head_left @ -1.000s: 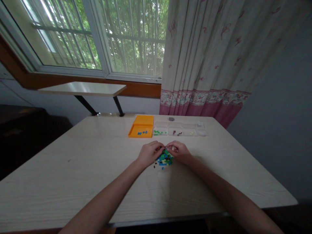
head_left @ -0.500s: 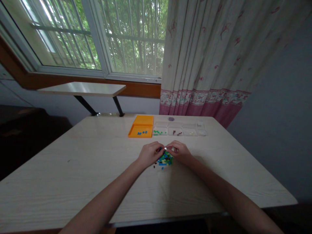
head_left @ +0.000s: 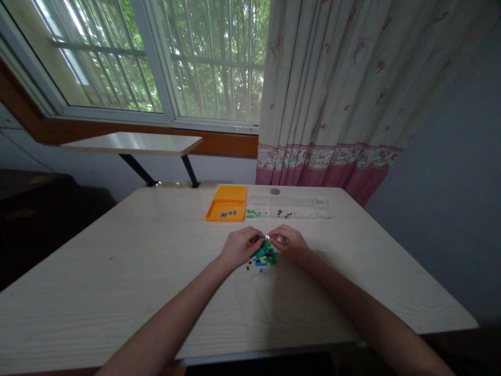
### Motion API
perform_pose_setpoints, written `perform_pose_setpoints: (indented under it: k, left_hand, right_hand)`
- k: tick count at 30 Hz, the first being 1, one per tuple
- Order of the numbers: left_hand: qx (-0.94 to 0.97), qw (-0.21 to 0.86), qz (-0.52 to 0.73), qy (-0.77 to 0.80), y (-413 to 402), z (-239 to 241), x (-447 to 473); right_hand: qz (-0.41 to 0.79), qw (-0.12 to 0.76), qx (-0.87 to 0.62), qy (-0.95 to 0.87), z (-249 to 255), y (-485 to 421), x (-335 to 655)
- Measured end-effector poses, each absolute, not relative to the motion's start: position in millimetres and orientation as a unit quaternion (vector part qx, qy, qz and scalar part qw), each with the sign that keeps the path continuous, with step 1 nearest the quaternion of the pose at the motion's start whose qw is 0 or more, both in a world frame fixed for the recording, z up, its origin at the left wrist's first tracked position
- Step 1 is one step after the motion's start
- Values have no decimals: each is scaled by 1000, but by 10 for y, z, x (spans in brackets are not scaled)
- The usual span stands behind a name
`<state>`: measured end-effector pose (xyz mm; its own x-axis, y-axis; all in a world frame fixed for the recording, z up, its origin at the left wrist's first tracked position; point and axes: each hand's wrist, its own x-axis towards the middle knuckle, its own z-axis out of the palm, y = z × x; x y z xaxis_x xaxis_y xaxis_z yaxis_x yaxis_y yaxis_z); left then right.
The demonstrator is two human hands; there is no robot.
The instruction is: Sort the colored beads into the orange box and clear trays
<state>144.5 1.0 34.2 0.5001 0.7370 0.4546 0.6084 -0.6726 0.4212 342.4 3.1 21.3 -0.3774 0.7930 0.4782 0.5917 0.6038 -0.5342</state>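
Note:
A small heap of tiny coloured pieces [head_left: 264, 257], blue, green and dark, lies on the pale wooden table [head_left: 156, 271]. My left hand [head_left: 239, 246] rests at the heap's left edge with its fingers curled and pinched. My right hand [head_left: 288, 242] sits at the heap's right edge, fingertips pinched close to the left hand's. Something very small and shiny shows between the two sets of fingertips; I cannot make out what it is.
An orange tray [head_left: 227, 204] with a few blue pieces stands at the table's far side. Beside it a clear divided box [head_left: 289, 209] holds green and dark pieces. A window, a shelf and a patterned curtain [head_left: 336, 94] are beyond.
Both hands have stayed over the heap, with only slight shifts of the fingertips. Nothing else has moved.

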Motion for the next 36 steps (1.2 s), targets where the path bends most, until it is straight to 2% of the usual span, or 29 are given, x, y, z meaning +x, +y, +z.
perform_pose_setpoints:
  k: [9, 30, 36]
  left_hand:
    - [854, 91, 311, 407, 66, 307, 1395]
    - [855, 96, 295, 415, 58, 327, 1390]
    - [854, 99, 288, 422, 64, 319, 1389]
  right_hand:
    - [28, 474, -462, -749, 432, 70, 3644]
    - [24, 506, -460, -729, 412, 39, 3596]
    - [9, 518, -511, -686, 460, 155, 3673]
